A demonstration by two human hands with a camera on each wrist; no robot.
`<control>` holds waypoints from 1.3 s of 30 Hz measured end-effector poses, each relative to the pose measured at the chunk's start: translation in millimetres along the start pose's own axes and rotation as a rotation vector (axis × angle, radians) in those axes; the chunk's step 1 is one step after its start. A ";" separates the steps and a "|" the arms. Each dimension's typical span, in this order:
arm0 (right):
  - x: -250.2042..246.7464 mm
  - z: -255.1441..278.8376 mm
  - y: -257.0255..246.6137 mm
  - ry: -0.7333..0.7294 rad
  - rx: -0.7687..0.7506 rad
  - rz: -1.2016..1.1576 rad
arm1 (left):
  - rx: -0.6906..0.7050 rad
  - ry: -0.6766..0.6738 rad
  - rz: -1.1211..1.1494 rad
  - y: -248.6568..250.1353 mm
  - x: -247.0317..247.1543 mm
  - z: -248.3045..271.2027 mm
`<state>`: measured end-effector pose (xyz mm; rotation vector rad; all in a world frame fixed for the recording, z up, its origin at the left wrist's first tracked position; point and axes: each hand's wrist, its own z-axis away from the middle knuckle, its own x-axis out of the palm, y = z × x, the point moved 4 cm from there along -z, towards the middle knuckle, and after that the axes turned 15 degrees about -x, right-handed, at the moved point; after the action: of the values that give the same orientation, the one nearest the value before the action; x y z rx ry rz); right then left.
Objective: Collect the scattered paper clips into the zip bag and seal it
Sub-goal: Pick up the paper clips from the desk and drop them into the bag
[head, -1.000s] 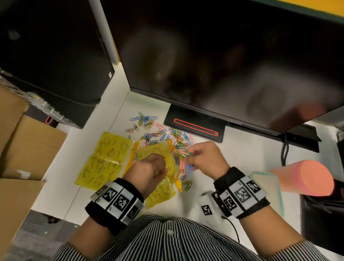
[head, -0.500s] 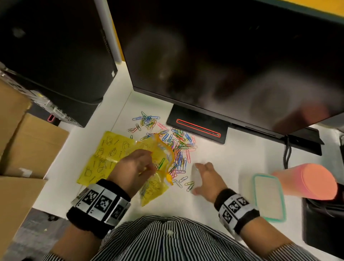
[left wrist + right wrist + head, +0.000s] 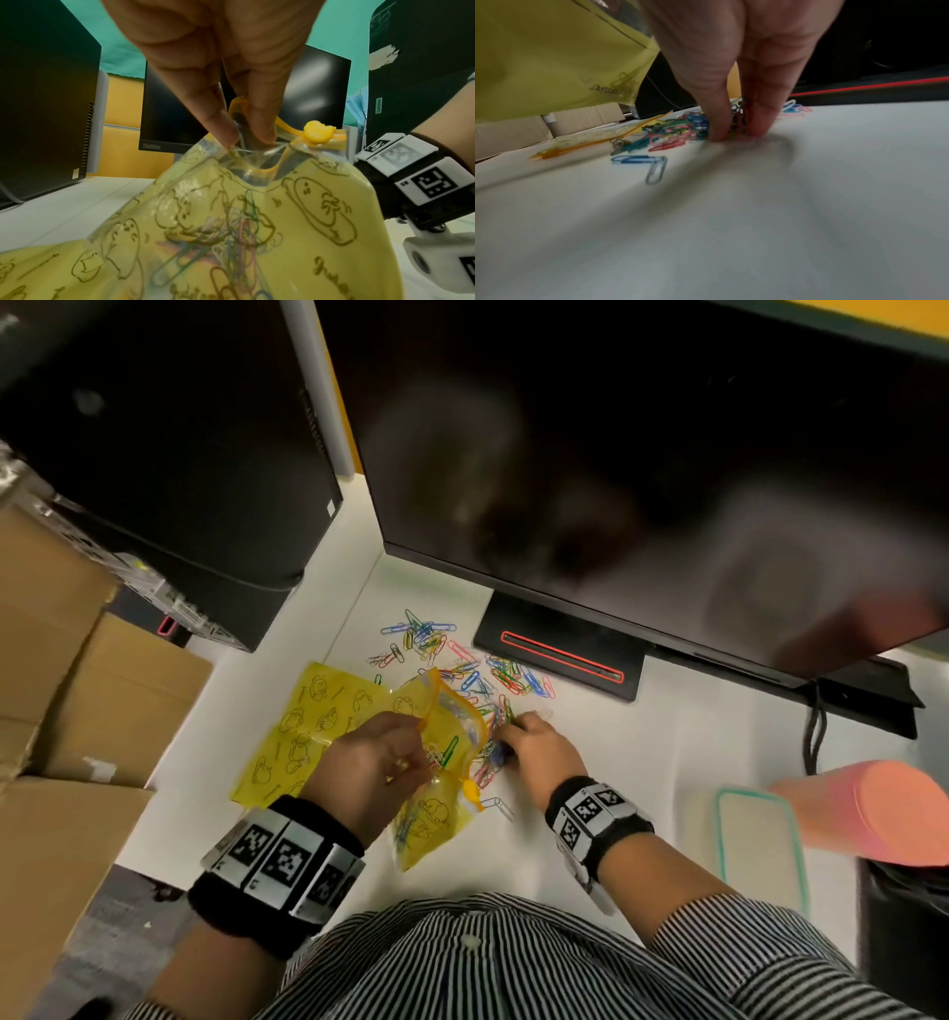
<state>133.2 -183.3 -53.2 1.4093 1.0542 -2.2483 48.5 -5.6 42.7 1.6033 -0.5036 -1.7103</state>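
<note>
A big dark monitor (image 3: 642, 469) stands at the back of the white desk (image 3: 642, 762), its base (image 3: 560, 654) marked with a thin red line. A black computer tower (image 3: 169, 454) sits to the left, with cardboard boxes (image 3: 92, 711) beyond the desk edge. On the right are an orange-pink cylinder (image 3: 873, 814) lying on its side and a pale tub with a teal rim (image 3: 760, 850).

The zip bag (image 3: 447, 752) is yellow plastic printed with dark outline cartoon figures, with a clear band at the mouth, an orange zip track and a small yellow duck-shaped slider (image 3: 318, 132). It is lifted off the desk in front of the person, mouth up and gaping open; its lower end hangs toward the desk. Through the plastic a clump of coloured clips shows inside. A second, flat yellow bag (image 3: 313, 726) lies on the desk just left of it.

The left hand (image 3: 369, 767) pinches the clear rim of the bag between thumb and fingers (image 3: 262, 113), holding the mouth apart.

The paper clips (image 3: 472, 665) are blue, green, red, pink, yellow and white, scattered in a loose heap on the desk between the bag and the monitor base; a few lie apart nearer the person.

The right hand (image 3: 539, 752) is down on the near edge of the heap, its fingertips (image 3: 718, 130) drawn together on the desk and closed round a small bunch of clips.
</note>
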 end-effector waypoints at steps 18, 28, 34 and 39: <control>-105.0 64.1 -8.8 0.551 0.101 -1.105 | -0.012 -0.166 -0.052 23.6 28.8 -5.9; -90.5 46.0 -48.5 0.355 -0.004 -0.828 | 0.073 -0.083 0.046 34.1 21.8 -4.9; -80.0 29.2 5.7 0.482 0.198 -0.566 | -0.042 -0.080 0.012 20.4 16.3 -2.1; -40.1 -13.4 30.3 -0.041 0.148 -0.097 | -0.025 -0.062 -0.035 20.3 8.2 -1.2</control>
<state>178.8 -200.1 -34.9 1.3894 0.9809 -2.4585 54.9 -24.7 51.4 1.5535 -0.4847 -1.7905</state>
